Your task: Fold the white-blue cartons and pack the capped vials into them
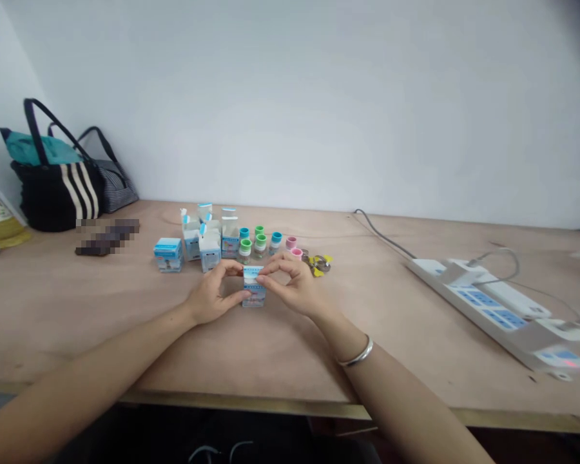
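A small blue-and-white carton [254,299] stands upright on the table between my hands. My left hand [217,293] grips its left side, thumb at the front and fingers behind. My right hand [292,283] has its thumb and fingertips pinched at the carton's top flap, on the right. Just behind are several small glass bottles [260,246] with green, blue and pink caps. Several open cartons [209,250] with raised flaps stand to the left of the bottles, beside one closed carton [169,256].
Metal rings with yellow tabs [319,264] lie right of the bottles. A long white power strip [488,309] with plugs and cables crosses the right side. Far left are a black striped bag [60,193], a grey bag [116,183], a bottle of yellow liquid [2,222] and a blurred dark object [107,237].
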`<state>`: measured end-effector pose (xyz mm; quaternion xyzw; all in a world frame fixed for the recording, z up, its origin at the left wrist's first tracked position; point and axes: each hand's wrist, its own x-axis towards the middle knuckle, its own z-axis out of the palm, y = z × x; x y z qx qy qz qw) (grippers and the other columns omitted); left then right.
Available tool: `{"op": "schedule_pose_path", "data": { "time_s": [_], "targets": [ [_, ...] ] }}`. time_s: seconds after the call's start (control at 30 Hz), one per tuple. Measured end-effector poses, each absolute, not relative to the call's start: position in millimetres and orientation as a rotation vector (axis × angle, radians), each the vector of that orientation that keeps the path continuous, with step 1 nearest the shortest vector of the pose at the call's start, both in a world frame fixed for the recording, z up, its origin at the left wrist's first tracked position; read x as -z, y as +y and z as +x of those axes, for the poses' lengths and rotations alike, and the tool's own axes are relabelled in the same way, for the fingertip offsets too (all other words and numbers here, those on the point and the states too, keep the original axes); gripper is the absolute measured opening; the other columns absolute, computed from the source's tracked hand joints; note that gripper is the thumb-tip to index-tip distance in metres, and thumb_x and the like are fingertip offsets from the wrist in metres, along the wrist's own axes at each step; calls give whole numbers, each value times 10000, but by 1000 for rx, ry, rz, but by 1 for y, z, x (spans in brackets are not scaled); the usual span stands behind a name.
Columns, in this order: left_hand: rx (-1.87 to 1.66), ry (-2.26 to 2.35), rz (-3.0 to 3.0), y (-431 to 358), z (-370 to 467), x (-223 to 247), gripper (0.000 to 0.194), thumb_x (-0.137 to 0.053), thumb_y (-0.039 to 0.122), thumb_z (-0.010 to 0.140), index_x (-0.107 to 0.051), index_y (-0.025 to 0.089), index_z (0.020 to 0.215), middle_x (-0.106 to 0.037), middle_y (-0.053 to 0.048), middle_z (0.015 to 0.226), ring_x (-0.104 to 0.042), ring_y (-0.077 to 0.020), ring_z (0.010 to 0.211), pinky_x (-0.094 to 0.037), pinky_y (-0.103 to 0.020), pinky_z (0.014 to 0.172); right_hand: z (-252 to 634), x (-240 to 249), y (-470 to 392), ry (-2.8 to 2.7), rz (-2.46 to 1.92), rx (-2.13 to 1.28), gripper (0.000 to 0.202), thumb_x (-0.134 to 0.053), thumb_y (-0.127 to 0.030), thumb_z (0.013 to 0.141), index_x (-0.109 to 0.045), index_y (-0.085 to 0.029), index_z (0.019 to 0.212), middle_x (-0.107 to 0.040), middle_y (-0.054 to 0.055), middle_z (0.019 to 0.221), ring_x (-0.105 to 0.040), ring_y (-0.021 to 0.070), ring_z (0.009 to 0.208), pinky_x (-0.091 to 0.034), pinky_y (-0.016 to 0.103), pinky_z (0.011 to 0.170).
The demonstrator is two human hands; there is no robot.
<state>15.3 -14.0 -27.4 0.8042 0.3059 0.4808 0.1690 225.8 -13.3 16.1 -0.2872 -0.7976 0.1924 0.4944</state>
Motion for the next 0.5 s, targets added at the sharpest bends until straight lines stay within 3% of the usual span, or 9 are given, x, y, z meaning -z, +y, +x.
{"op": "schedule_pose_path", "data": {
  "time_s": [0.13, 0.3, 0.5],
  "targets": [
    [-1316, 861, 2410, -15, 15, 26, 446, -638, 305, 783, -452, 231, 1182, -582, -81, 1132, -590, -208, 1036, -492, -402, 904, 227, -19, -16, -2050, -639, -346, 130, -633, -311, 801, -679, -194, 765, -608, 56, 792, -579, 162, 747, -487, 313, 673],
    [-1254, 859, 2579, -18, 20, 19, 386, -616, 289, 791, -504, 232, 1156, -536, -93, 1173, -549, -215, 1090, -463, -377, 931, 230, -23, -18, -2187, -569, -229, 146, -628, -341, 805, -688, -211, 776, -595, 60, 833, -568, 169, 796, -487, 330, 732],
    [-850, 957, 2706, -24, -12, -24, 260, -650, 283, 694, -542, 196, 913, -609, -43, 972, -591, -191, 876, -472, -320, 800, 229, -20, -18, -2235, -570, -203, 253, -627, -361, 801, -655, -204, 998, -566, 89, 923, -559, 191, 857, -496, 357, 765]
  ]
}}
